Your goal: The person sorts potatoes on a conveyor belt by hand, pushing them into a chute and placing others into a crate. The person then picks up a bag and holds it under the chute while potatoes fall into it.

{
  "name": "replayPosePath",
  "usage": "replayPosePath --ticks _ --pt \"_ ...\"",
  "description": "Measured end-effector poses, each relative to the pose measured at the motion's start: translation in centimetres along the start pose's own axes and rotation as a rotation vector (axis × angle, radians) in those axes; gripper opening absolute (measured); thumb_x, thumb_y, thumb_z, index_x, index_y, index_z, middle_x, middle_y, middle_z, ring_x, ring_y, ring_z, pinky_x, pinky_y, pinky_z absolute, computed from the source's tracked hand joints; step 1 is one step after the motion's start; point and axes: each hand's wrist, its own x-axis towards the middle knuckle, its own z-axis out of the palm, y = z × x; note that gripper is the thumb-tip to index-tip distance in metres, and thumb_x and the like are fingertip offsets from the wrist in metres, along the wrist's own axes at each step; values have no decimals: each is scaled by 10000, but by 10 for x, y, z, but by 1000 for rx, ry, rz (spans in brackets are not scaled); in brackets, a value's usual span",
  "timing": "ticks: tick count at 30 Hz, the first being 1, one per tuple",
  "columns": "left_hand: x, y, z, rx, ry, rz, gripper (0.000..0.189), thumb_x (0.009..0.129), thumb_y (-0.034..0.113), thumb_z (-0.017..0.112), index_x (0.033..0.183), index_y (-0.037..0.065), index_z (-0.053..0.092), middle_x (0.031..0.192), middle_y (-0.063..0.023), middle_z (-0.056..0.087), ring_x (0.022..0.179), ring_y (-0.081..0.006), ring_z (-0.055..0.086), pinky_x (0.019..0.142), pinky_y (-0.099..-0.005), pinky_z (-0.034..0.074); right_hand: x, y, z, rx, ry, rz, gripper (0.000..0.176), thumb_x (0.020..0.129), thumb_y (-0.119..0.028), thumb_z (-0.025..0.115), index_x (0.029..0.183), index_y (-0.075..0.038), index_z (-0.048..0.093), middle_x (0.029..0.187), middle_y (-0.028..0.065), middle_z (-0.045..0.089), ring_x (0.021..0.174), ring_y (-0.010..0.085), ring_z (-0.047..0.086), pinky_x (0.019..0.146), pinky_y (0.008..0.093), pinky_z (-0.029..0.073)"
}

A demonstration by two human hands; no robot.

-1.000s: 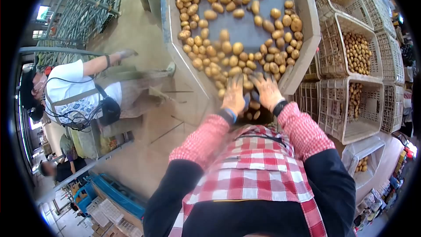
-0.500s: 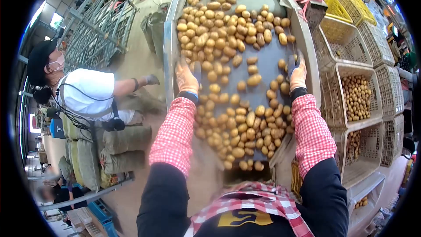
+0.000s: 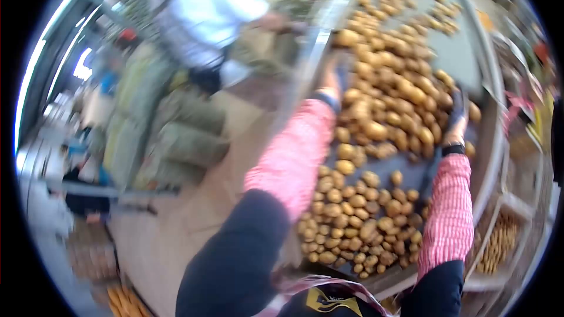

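Note:
Brown potatoes (image 3: pixel 393 91) lie in a thick heap on the grey sloping chute (image 3: pixel 405 170), with another cluster nearer my body. My left hand (image 3: pixel 335 76), gloved, is at the heap's left edge beside the metal side rail (image 3: pixel 317 41). On the heap's right side, my gloved right hand (image 3: pixel 458 116) touches the potatoes, its fingers extended up the chute. The left hand's fingers are blurred and partly hidden, so their pose is unclear. A few potatoes lie between my right hand and the right rail.
A person in a white shirt (image 3: pixel 208 12) stands beyond the left rail, one arm toward the chute. Stacked filled sacks (image 3: pixel 191 147) are at the left. At the lower right is a crate (image 3: pixel 499 240) holding potatoes. Pink ribbon (image 3: pixel 520 105) hangs near the right rail.
The view has swung, and the chute now appears tilted and farther right. Both hands are farther up the chute, beside a denser heap. The person in white now appears nearer the chute.

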Motion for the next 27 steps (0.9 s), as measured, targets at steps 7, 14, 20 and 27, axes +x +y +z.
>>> replayPosePath --ticks 7,14,20,27 --pt "-6 -21 -12 921 -57 512 312 957 312 666 1150 85 757 1194 -76 727 1097 -238 673 985 -354 519 -51 11 102 -161 -347 -103 516 1053 -349 587 1422 12 579 1438 128 600 1334 234 529 1161 366 380" --pt "-96 14 -1 1320 20 189 377 967 425 654 1176 133 768 1377 -150 624 1308 -360 553 1145 -433 410 -89 -12 105 -332 -574 -71 474 1011 -315 628 1371 -8 615 1343 147 653 1240 255 593 1085 367 448" --pt "-173 1 -35 1439 -54 210 463 938 428 669 1231 75 731 1390 -142 593 1304 -344 532 1145 -430 400 -158 -34 94 -542 -650 -216 328 967 -227 668 1232 -34 681 1230 169 708 1150 310 658 1045 401 480" --pt "-283 -3 -47 1628 -46 81 368 979 401 578 1264 225 729 1407 -27 615 1351 -275 513 1126 -449 397 -248 -38 60 -683 -729 -307 337 918 -252 693 1237 -146 717 1365 109 659 1249 369 597 1078 438 467"
